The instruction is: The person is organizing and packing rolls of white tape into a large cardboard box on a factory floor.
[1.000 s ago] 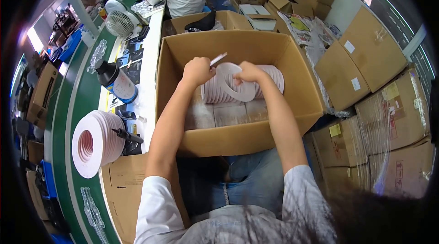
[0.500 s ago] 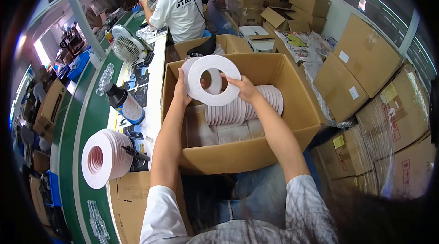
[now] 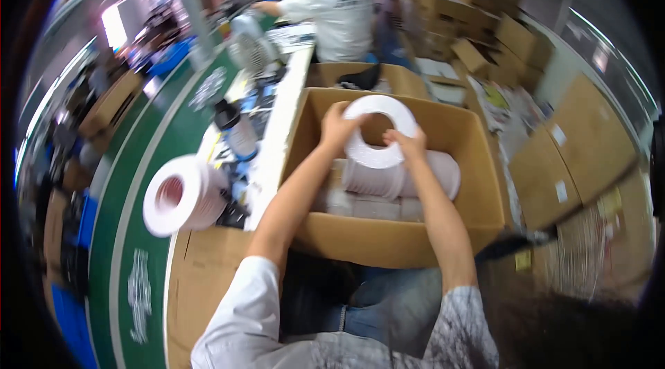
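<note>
With our left hand (image 3: 338, 127) and right hand (image 3: 409, 144) we grip a white ring (image 3: 375, 156) at opposite sides above the open carton (image 3: 398, 241), judging it light, fairly stiff, perhaps brittle, and best pinched between outer rim and hole.

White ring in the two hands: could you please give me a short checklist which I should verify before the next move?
1. Left hand grips the white ring: ok, at its left side.
2. Right hand grips it too: ok, at its right side, fingertips by the hole.
3. Cardboard box open on top: ok.
4. Held ring apart from the row of rings in the box: cannot tell, they overlap in this view.
5. Only one ring held: cannot tell, the edge is blurred.
6. Ring surface without marks: cannot tell, the picture is too blurred.
</note>
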`<action>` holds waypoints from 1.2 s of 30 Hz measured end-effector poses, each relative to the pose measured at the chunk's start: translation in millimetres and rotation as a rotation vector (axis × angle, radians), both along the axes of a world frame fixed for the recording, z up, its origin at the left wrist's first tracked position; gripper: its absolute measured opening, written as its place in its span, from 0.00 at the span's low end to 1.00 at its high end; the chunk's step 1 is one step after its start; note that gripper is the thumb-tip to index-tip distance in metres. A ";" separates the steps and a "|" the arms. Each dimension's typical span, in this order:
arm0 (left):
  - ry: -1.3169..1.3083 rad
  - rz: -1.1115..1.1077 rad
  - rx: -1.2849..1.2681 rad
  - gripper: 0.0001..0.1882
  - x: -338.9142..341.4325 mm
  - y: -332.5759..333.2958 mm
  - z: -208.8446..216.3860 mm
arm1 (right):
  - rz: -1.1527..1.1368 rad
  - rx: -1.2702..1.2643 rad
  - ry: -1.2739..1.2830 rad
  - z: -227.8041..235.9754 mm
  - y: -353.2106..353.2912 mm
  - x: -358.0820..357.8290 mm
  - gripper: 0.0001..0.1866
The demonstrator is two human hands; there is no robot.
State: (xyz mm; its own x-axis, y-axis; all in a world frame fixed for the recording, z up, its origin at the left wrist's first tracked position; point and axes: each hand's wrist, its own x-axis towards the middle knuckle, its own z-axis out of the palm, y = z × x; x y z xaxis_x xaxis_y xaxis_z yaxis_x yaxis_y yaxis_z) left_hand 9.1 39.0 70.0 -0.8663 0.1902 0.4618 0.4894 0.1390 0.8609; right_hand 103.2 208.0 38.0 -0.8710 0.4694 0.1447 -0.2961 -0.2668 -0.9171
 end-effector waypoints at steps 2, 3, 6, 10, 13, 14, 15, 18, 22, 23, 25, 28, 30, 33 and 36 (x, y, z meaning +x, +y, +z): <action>0.145 0.075 -0.234 0.30 9.1 2.4 10.2 | -0.037 0.028 0.014 1.5 -7.0 5.9 0.18; 0.224 0.104 -0.355 0.28 9.0 0.4 18.8 | -0.046 0.050 0.047 4.2 -10.8 6.4 0.17; 0.208 0.089 -0.477 0.21 5.9 -22.8 51.8 | 0.072 0.075 0.080 7.1 -22.7 9.0 0.18; 0.493 0.103 -0.621 0.17 0.9 -71.5 118.3 | 0.316 -0.077 0.089 6.7 -30.8 8.4 0.24; 0.469 0.163 -0.909 0.16 16.7 -121.1 198.2 | 0.405 0.031 -0.136 18.4 -22.1 17.1 0.25; 0.479 0.228 -0.955 0.15 16.0 -148.2 215.7 | 0.399 0.059 -0.169 22.9 -24.1 19.8 0.23; 0.537 0.230 -0.998 0.15 13.8 -179.9 232.8 | 0.394 0.083 -0.202 23.2 -27.2 20.4 0.21; 0.532 0.280 -1.213 0.11 7.5 -259.3 262.2 | 0.265 0.196 -0.132 8.0 -2.8 7.1 0.15; 0.427 0.147 -1.340 0.16 0.1 -426.8 242.8 | 0.128 0.198 0.011 15.7 -25.0 -4.5 0.11; 0.268 0.097 -1.377 0.18 6.1 -442.5 233.7 | 0.103 0.177 0.015 16.7 -19.7 -4.3 0.11; 0.037 0.108 -1.361 0.19 20.7 -446.9 207.6 | 0.020 0.227 0.041 15.4 -7.7 -1.0 0.10; 0.025 0.117 -1.252 0.24 37.6 -444.6 179.0 | -0.052 0.223 0.048 13.8 1.1 4.0 0.09; 0.027 0.096 -1.199 0.25 36.9 -443.9 174.7 | -0.054 0.216 0.039 11.2 0.5 3.2 0.09; -0.082 0.022 -1.255 0.28 33.5 -432.0 170.7 | -0.059 0.252 0.013 8.2 0.8 5.0 0.09; -0.296 -0.002 -1.420 0.41 32.9 -420.3 172.8 | -0.073 0.298 -0.060 7.5 -1.6 5.0 0.09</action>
